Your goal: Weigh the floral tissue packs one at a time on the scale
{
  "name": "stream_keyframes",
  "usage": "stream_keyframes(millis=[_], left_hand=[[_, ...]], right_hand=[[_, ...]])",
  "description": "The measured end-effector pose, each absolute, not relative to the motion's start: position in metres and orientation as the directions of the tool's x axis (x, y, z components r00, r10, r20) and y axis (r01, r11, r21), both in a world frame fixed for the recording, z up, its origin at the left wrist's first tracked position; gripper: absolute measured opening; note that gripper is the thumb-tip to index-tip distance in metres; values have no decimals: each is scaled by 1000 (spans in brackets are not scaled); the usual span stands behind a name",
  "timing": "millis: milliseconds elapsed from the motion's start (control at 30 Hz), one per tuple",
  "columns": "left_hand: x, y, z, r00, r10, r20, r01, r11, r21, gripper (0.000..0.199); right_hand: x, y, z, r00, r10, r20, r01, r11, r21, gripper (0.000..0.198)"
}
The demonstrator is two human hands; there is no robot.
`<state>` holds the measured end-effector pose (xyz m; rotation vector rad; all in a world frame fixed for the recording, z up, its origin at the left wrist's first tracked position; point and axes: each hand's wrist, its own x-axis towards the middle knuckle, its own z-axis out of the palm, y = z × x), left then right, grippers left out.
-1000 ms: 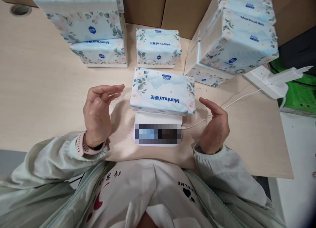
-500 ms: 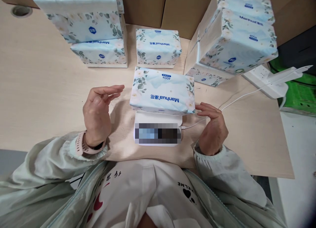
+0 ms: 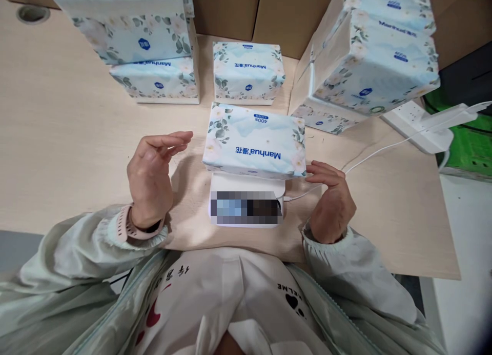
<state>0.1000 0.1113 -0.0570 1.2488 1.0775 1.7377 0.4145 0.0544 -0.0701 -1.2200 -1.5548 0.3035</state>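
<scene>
A floral pack of tissues marked Manhua rests on a small white device, which looks like a scale; its front panel is blurred out. My left hand hovers to the left of the pack, fingers stretched out, with a gap between them and the pack. On the other side, my right hand has its fingers extended close to the pack's lower right corner; whether the fingertips touch it I cannot tell. Neither hand holds anything.
Stacked tissue packs stand at the back left and back right, with a single tissue pack between them. A white cable runs from the device towards a power strip. Cardboard boxes line the back.
Both hands and the pack on the device stay almost where they were. The view has shifted very slightly.
</scene>
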Motion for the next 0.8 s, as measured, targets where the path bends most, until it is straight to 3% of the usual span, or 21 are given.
stream_keyframes(millis=[533,800], left_hand=[[106,107,-49,-253,930,266,-114,-302,946,19],[105,108,-47,-190,945,268,-89,-288,953,27]], right_hand=[[414,54,-69,68,799,598,535,477,-698,36],[421,52,-75,-3,829,559,538,473,-698,36]])
